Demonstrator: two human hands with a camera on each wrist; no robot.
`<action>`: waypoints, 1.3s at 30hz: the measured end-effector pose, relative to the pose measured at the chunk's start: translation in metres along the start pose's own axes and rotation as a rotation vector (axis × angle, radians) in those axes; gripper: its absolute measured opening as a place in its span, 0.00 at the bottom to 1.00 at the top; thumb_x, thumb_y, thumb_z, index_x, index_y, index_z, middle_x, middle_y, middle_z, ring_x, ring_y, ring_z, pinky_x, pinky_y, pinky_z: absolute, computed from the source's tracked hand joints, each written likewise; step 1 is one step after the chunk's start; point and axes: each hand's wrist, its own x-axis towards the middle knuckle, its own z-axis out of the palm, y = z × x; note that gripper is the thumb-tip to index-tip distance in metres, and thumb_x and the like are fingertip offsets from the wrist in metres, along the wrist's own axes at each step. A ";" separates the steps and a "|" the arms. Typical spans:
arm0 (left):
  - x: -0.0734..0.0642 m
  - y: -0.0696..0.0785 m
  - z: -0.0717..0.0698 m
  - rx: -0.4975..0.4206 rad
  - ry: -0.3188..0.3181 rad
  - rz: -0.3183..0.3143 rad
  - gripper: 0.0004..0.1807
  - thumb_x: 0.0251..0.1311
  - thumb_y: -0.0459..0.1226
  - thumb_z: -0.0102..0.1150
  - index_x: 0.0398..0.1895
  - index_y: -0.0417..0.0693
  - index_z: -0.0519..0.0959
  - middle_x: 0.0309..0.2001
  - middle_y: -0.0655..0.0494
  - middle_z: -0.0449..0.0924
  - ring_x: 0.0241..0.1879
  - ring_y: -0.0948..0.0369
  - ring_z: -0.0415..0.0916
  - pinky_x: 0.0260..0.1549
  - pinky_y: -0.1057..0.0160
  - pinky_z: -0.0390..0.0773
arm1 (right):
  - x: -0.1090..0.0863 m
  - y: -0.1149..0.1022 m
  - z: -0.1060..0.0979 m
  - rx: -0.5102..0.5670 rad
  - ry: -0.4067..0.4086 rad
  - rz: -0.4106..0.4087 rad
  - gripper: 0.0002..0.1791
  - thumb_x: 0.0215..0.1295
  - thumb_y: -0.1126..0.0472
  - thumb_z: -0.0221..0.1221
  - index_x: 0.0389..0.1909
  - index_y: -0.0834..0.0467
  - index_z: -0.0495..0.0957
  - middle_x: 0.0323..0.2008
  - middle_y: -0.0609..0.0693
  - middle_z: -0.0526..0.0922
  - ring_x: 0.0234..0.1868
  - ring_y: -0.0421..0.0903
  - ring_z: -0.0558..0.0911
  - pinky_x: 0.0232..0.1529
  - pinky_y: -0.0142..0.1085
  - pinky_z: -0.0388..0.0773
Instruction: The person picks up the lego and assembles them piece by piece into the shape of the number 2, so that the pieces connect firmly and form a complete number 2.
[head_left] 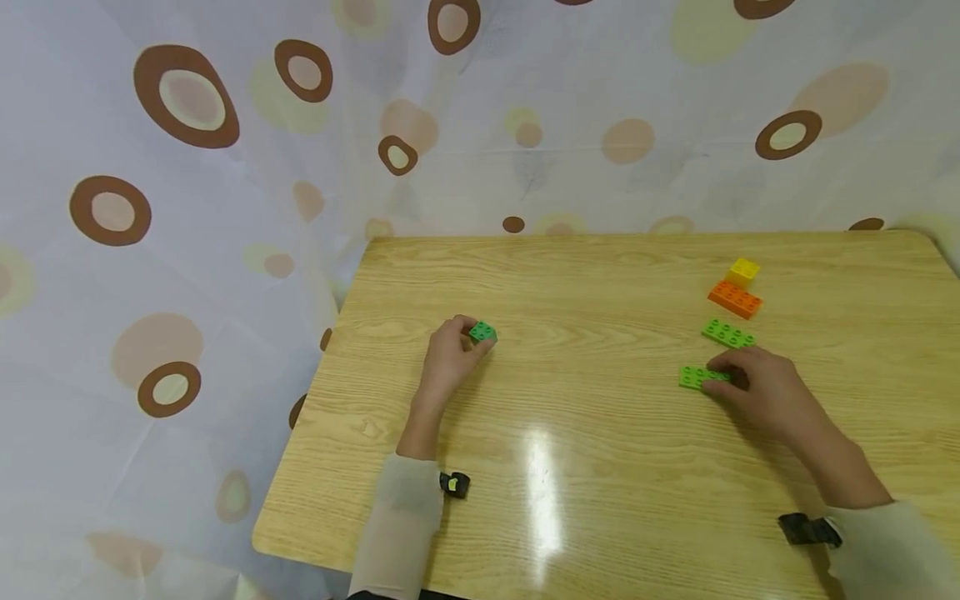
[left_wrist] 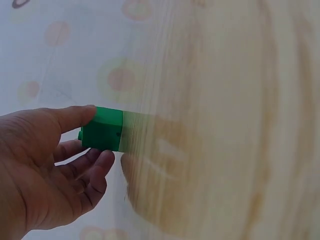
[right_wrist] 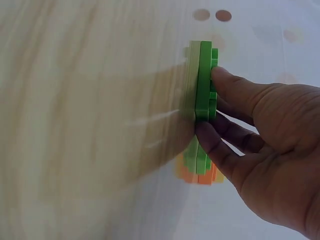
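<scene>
In the head view my left hand (head_left: pixel 448 354) pinches a dark green toy building brick (head_left: pixel 482 332) between thumb and fingers at the left part of the table. The left wrist view shows that brick (left_wrist: pixel 102 129) sitting on the tabletop with its studs toward the palm. My right hand (head_left: pixel 765 392) has thumb and fingertips around the right part of a flat light green brick (head_left: pixel 692 377), which lies on the wood. Seen from the right wrist, one fingertip is at the studs of this brick (right_wrist: pixel 204 82) and another at its lower end.
Beyond my right hand lies a second flat light green brick (head_left: pixel 727 333). Farther back are an orange brick (head_left: pixel 735 300) and a yellow brick (head_left: pixel 744 272), close together. The wooden table (head_left: pixel 585 292) ends at a wall draped with patterned cloth (head_left: pixel 570 100).
</scene>
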 end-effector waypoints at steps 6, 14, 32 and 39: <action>0.000 0.002 0.002 -0.020 -0.020 -0.003 0.20 0.65 0.42 0.64 0.56 0.44 0.76 0.45 0.51 0.77 0.43 0.57 0.75 0.40 0.60 0.80 | 0.014 -0.017 0.010 -0.001 -0.004 -0.050 0.13 0.65 0.57 0.66 0.46 0.60 0.83 0.41 0.51 0.84 0.37 0.46 0.81 0.35 0.40 0.79; 0.001 0.004 0.005 -0.016 -0.045 0.008 0.19 0.66 0.41 0.64 0.57 0.45 0.75 0.47 0.54 0.78 0.44 0.58 0.76 0.41 0.60 0.80 | 0.039 -0.035 0.027 0.013 -0.023 -0.082 0.13 0.64 0.57 0.67 0.45 0.60 0.84 0.39 0.51 0.82 0.36 0.46 0.77 0.36 0.43 0.77; 0.008 0.010 0.013 -0.033 -0.067 0.042 0.21 0.65 0.40 0.65 0.58 0.45 0.75 0.49 0.56 0.77 0.46 0.58 0.74 0.44 0.61 0.79 | 0.088 -0.075 0.064 0.143 -0.037 -0.139 0.09 0.64 0.60 0.67 0.42 0.60 0.85 0.39 0.51 0.83 0.37 0.46 0.78 0.38 0.43 0.77; 0.012 0.039 0.024 -0.040 -0.146 0.150 0.23 0.66 0.43 0.64 0.63 0.50 0.74 0.54 0.60 0.76 0.53 0.58 0.73 0.46 0.62 0.78 | 0.092 -0.072 0.069 0.153 -0.042 -0.127 0.10 0.64 0.60 0.67 0.43 0.60 0.85 0.39 0.52 0.82 0.38 0.48 0.79 0.41 0.45 0.77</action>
